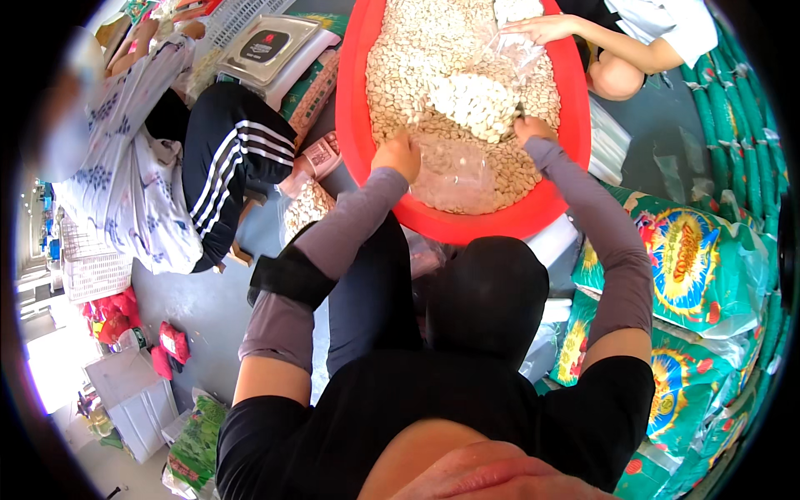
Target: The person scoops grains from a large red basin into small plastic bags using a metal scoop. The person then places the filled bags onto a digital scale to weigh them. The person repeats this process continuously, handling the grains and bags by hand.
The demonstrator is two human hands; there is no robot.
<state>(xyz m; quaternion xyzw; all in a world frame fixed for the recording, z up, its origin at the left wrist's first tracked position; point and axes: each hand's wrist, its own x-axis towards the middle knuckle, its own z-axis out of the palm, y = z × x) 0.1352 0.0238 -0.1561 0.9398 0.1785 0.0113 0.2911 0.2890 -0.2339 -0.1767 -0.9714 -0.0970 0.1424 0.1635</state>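
Note:
A red oval tub (pixel 354 92) full of pale, flat seeds (pixel 408 50) stands in front of my knees. Over its near part my left hand (pixel 398 156) is closed, its fingers at the edge of a clear plastic bag (pixel 457 177) that lies across the seeds. Farther right, my right hand (pixel 533 130) is closed beside a heap of whiter seeds (pixel 475 104). A small dark bit shows at its fingers, but what it grips is too small to tell. Whether the whiter heap lies inside a bag is unclear.
Another person's hand (pixel 537 29) reaches over the tub's far right, by clear plastic. At left sits a person in striped black trousers (pixel 237 158). Filled green sacks (pixel 692 267) are stacked at right. A filled clear bag (pixel 307 208) stands left of the tub.

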